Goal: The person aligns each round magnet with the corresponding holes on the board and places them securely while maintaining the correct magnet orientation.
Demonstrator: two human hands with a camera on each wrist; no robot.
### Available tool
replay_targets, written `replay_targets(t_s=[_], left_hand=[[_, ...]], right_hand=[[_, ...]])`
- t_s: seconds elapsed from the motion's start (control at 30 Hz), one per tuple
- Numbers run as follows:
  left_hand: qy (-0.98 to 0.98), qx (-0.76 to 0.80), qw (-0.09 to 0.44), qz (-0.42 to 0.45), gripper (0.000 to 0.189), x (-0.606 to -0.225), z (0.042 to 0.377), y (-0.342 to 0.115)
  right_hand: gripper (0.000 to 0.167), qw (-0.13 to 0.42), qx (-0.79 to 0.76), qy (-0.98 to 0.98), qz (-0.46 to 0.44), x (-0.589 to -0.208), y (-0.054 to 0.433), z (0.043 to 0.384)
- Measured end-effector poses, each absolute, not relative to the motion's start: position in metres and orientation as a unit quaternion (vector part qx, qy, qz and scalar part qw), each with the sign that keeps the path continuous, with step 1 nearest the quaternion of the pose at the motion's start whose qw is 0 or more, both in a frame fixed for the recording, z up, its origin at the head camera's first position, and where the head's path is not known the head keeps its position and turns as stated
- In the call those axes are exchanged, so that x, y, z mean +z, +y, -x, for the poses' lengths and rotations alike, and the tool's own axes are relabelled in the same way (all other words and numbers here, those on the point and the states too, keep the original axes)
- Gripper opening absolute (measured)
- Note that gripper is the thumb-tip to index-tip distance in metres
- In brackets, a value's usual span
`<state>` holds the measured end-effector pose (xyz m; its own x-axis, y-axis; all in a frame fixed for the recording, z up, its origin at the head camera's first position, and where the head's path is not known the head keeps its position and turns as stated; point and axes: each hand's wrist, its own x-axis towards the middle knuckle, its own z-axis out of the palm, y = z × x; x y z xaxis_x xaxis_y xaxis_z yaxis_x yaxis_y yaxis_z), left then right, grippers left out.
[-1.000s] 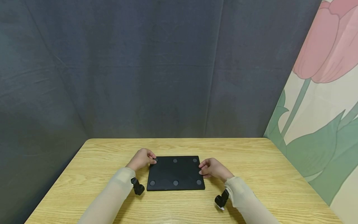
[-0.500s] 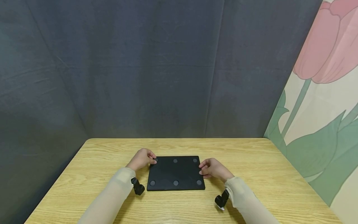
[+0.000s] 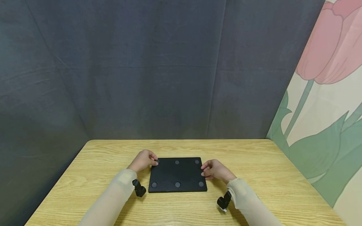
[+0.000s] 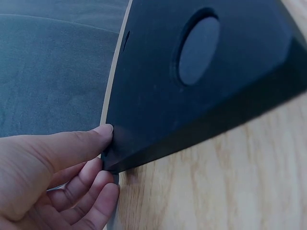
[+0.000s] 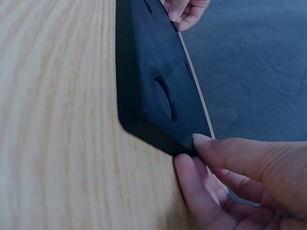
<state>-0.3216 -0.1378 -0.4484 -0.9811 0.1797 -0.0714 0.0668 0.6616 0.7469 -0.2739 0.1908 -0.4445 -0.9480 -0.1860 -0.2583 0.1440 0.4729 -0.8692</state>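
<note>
A flat black rectangular board (image 3: 177, 173) with several round, disc-like recesses lies on the wooden table in the head view. My left hand (image 3: 143, 160) pinches its far left corner, thumb on the top face and fingertips at the side, as the left wrist view shows. On the opposite short side, my right hand (image 3: 217, 171) pinches the edge the same way. One round recess (image 4: 198, 51) appears close up in the left wrist view, another recess (image 5: 166, 98) in the right wrist view. The board's underside is hidden.
The light wood-grain table (image 3: 181, 210) reaches back to a dark blue-grey curtain (image 3: 147, 78). A panel with a pink tulip print (image 3: 322, 47) stands along the right side. Each sleeve carries a small black wrist camera, one being the left camera (image 3: 139, 188).
</note>
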Motion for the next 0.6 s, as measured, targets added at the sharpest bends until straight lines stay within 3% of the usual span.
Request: replay_targets(t_s=[0.6], left_hand=[[0.908,0.408,0.072,-0.063,0.010,-0.4497,0.3227,-0.1378]], right_hand=[[0.015,0.164,-0.512,0.843,0.011,-0.4450,0.1913,0.2747]])
